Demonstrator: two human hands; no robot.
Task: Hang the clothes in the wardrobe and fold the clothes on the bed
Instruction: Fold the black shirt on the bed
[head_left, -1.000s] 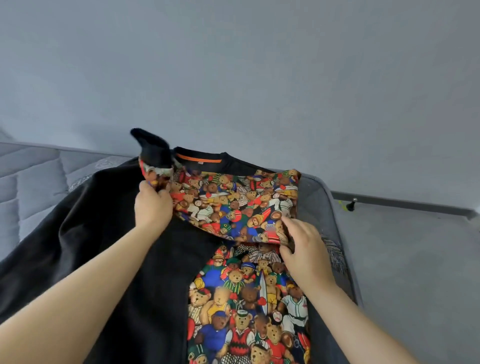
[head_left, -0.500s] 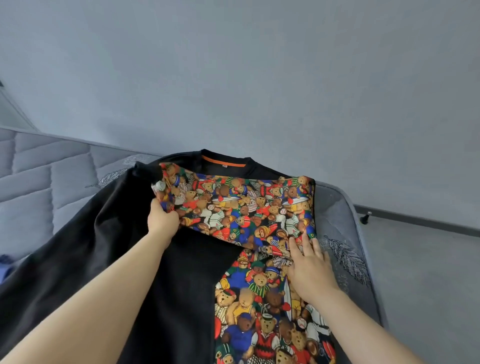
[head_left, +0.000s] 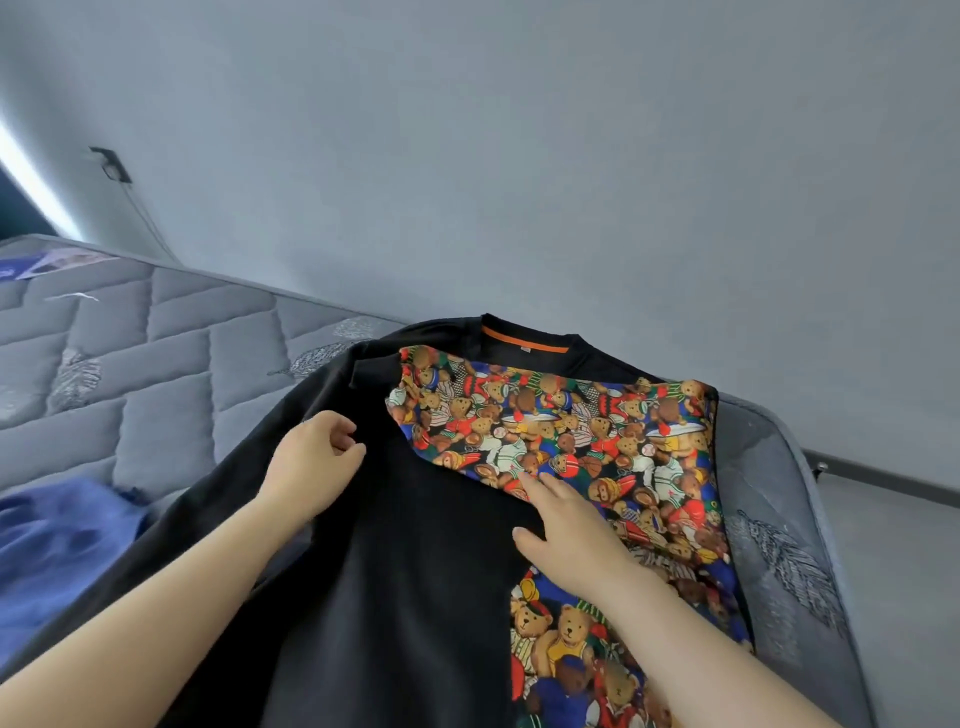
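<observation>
Far left: a blue cloth (head_left: 57, 540) lies crumpled on the grey quilted mattress (head_left: 171, 353), right at the edge of the black fabric; you cannot tell whether they touch.

Your left hand (head_left: 317, 467) sits over the black half of the sweatshirt (head_left: 431, 571), near its shoulder. Its fingers are loosely curled with the thumb close to them, and nothing is visibly held.

The sweatshirt lies spread on the mattress near its right-hand edge, neck away from you. The collar (head_left: 524, 345) shows an orange band inside. The left half is black, the right half teddy-bear print.

The printed sleeve (head_left: 550, 426) is folded across the chest, with its end pointing left.

Your right hand (head_left: 571, 540) lies flat on the garment. The fingers are straight and together, tips on the lower edge of the folded sleeve, and the thumb is spread onto the black cloth.

Right of the mattress: grey floor (head_left: 893, 571) and a dark skirting (head_left: 883, 480) along the wall (head_left: 519, 156).
</observation>
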